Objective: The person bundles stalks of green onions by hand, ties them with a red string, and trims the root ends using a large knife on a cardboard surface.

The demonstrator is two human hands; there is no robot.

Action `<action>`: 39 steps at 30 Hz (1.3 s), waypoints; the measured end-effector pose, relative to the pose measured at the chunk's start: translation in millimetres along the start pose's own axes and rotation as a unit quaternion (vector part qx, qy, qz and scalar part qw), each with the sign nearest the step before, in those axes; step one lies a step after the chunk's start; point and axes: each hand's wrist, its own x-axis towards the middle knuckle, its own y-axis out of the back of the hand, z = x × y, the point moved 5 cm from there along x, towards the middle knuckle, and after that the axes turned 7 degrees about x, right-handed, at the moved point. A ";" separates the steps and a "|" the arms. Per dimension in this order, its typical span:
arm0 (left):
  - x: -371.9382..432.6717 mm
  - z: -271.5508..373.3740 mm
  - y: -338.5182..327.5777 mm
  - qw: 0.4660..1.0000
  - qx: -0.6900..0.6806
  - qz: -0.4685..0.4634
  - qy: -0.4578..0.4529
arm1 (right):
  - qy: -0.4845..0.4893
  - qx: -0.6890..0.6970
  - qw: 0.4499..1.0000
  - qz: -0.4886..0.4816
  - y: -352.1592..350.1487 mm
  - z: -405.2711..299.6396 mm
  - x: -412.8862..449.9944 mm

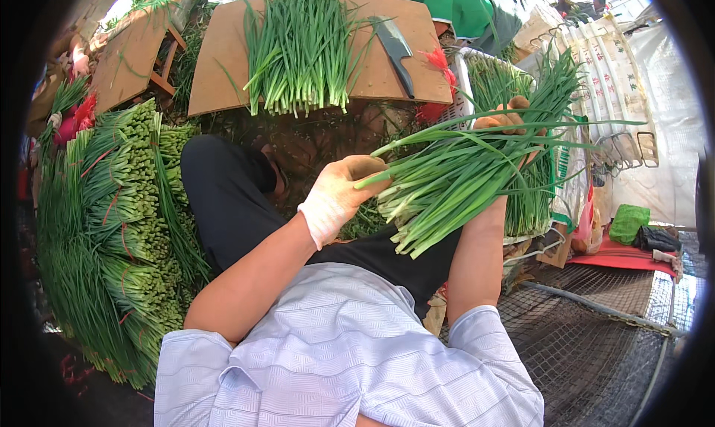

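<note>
A loose bunch of green garlic chives lies across my right hand, whose gloved fingers curl round its leafy part. My left hand, in a light work glove, pinches a stalk at the cut-end side of the bunch. Beyond my knees, a pile of chives rests on a brown board, cut ends towards me. On the same board, right of the pile, is a cleaver with a dark handle. Red ties hang at the board's right edge.
Tied chive bundles are stacked at my left. A white plastic crate holding more chives stands at my right. Another brown board is at the upper left, near another person's hand. Metal mesh lies at the lower right.
</note>
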 end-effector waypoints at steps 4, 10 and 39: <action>2.1 -2.5 -2.8 0.999 -0.039 -0.018 0.006 | 0.014 0.076 0.996 0.032 5.0 2.9 -1.2; 11.6 -15.5 -5.7 0.969 -0.229 0.056 0.067 | 0.083 -0.121 0.981 0.127 17.5 -4.6 -13.6; -44.2 21.9 38.5 0.941 0.318 0.026 -0.111 | -0.141 0.057 0.984 -0.097 -43.9 -20.2 -13.7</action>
